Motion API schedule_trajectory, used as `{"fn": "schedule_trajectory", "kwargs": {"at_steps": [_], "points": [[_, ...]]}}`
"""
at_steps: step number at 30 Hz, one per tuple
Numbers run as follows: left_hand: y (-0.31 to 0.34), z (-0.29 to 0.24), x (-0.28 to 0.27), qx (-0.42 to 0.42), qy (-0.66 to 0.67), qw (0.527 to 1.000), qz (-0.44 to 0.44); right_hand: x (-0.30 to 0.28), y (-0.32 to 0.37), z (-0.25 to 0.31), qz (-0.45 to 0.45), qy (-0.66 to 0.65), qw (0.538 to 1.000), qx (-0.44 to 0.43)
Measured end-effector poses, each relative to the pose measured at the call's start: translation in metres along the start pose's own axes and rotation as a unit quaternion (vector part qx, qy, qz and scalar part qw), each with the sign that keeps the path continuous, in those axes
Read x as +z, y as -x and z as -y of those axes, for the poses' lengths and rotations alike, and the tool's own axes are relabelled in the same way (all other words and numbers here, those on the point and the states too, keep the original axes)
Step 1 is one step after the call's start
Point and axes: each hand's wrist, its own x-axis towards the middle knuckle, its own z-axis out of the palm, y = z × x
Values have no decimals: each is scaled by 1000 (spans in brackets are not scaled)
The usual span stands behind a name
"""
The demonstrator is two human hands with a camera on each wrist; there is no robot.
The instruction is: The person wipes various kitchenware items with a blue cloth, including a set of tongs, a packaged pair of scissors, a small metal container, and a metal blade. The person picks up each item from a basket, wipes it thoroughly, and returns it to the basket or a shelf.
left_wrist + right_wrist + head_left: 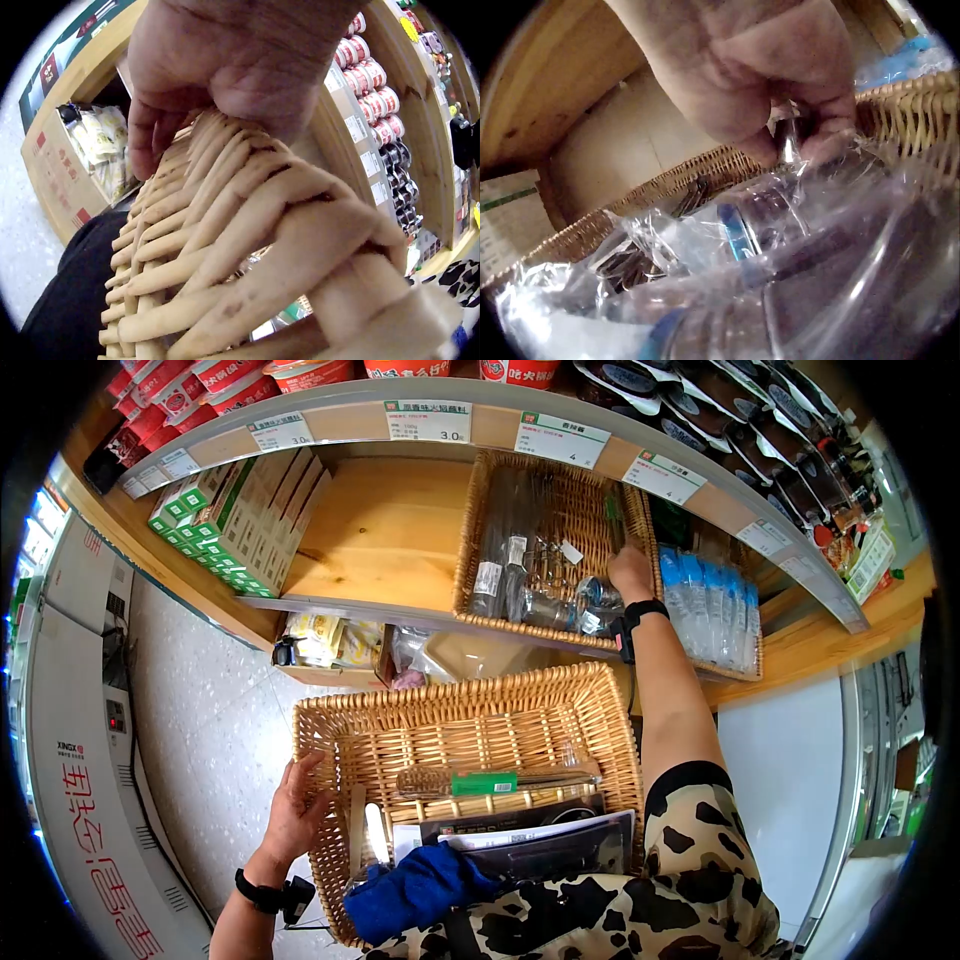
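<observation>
My left hand [297,810] grips the left rim of a wicker basket [465,705]; in the left wrist view the fingers of the hand [217,75] curl over the woven edge [247,195]. Inside that basket lie a clear pack with a green label [484,783], flat dark packages [590,845] and a blue cloth [420,890]. My right hand [630,575] reaches into a shelf basket [570,470]. In the right wrist view the hand [757,75] pinches a shiny metal piece [789,139] above clear plastic wrapping [832,247]. The rest of that piece is hidden.
Stacked green and white boxes [245,520] stand left on the wooden shelf [390,530]. Blue-topped clear packs [705,610] fill a basket at the right. A price-tag rail [350,425] runs above. Below the shelf is a carton [335,675] with yellow packets; a white appliance [75,760] stands left.
</observation>
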Motion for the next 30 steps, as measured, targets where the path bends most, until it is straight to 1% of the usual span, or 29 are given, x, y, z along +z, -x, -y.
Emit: {"fn": "schedule_trajectory", "kwargs": {"at_steps": [1, 3, 6, 9, 15, 18, 20, 21, 23, 24, 25, 26, 28, 29, 30], "points": [[0, 1, 0, 8, -14, 1000, -2, -7, 6, 5, -6, 7, 1000, -6], [0, 3, 0, 11, -21, 1000, -4, -24, 18, 13, 12, -16, 1000, -11], [1, 2, 1, -3, 1, 1000, -2, -19, 15, 8, 23, 22, 998, -51], [1, -3, 2, -16, 23, 1000, -2, -24, 17, 13, 44, 25, 998, -27], [2, -3, 2, -27, 45, 999, -1, -31, 18, 14, 57, 34, 997, -31], [2, 4, 4, -21, 46, 999, -5, -39, 23, 15, 106, 26, 994, -25], [2, 12, 5, -7, 31, 999, -11, -36, 19, 12, 127, -14, 992, -9], [2, 10, 5, -19, 49, 999, -10, -34, 16, 8, 138, -34, 990, -1], [3, 4, 6, -42, 85, 995, -8, -10, 0, -18, 109, -78, 991, -29], [3, 3, 5, -47, 86, 995, -6, -10, 1, -21, 94, -100, 990, -42], [3, 2, 5, -52, 86, 995, -4, -12, 2, -24, 75, -93, 991, -57], [3, 2, 4, -57, 87, 995, -2, -11, 2, -25, 75, -86, 992, -61], [2, 3, 5, -43, 72, 996, -3, -12, 5, -24, 73, -74, 992, -68], [2, 4, 5, -36, 64, 997, -4, -12, 7, -25, 59, -74, 992, -87], [2, 3, 5, -34, 66, 997, -6, -10, 6, -25, 83, -55, 991, -84]]}}
